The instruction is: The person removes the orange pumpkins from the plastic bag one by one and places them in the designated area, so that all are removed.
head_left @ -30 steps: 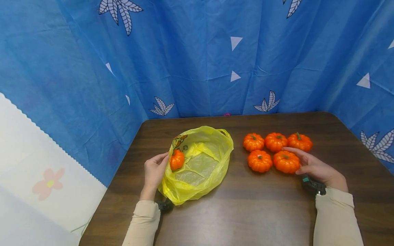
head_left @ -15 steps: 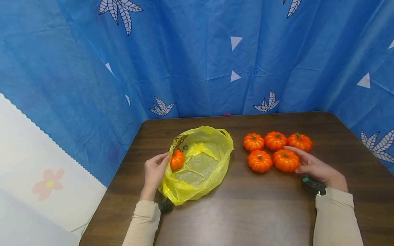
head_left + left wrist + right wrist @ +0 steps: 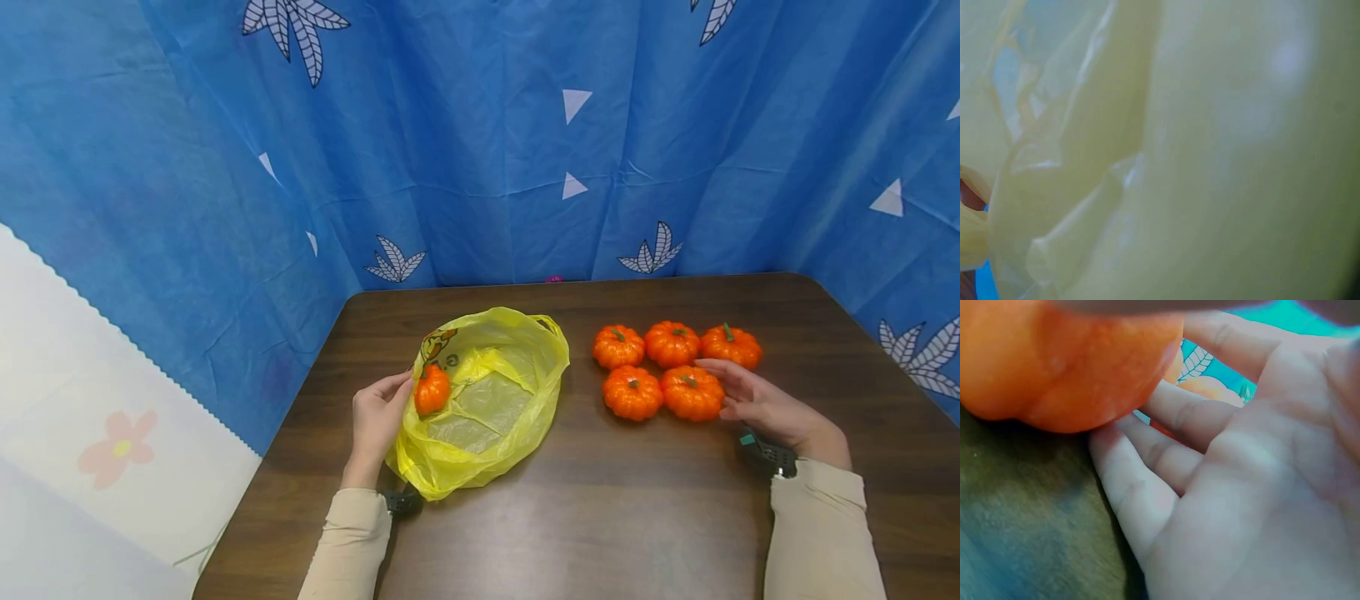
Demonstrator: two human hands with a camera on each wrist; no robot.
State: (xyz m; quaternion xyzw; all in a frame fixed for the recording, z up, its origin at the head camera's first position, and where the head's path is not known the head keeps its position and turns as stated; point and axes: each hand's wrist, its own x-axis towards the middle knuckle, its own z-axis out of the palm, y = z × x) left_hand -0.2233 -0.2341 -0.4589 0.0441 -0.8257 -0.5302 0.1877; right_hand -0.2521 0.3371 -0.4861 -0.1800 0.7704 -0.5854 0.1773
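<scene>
My left hand (image 3: 377, 417) pinches the left rim of a thin yellow plastic bag (image 3: 517, 433), which stands wide-mouthed on the table. One small orange pumpkin (image 3: 432, 390) sits inside, against the bag wall by my fingers. Yellow film (image 3: 1222, 156) fills most of the left wrist view. At the right, my right hand (image 3: 772, 408) has its fingers loosely spread at the right side of the front-right pumpkin (image 3: 692, 394). In the right wrist view, extended fingers (image 3: 1125, 469) reach the lower side of that pumpkin (image 3: 1072, 369); the thumb is barely visible.
Beside that pumpkin lies another in the front row (image 3: 633, 393). Behind them sit a left pumpkin (image 3: 618, 347), a middle one (image 3: 672, 347) and a right one (image 3: 732, 348). A blue patterned curtain (image 3: 480, 150) hangs behind the dark wooden table (image 3: 585, 533).
The front-right pumpkin has shifted slightly left, closer to its neighbour. My right hand has stayed almost in place, its fingers a little looser around it. Left hand and bag look unchanged.
</scene>
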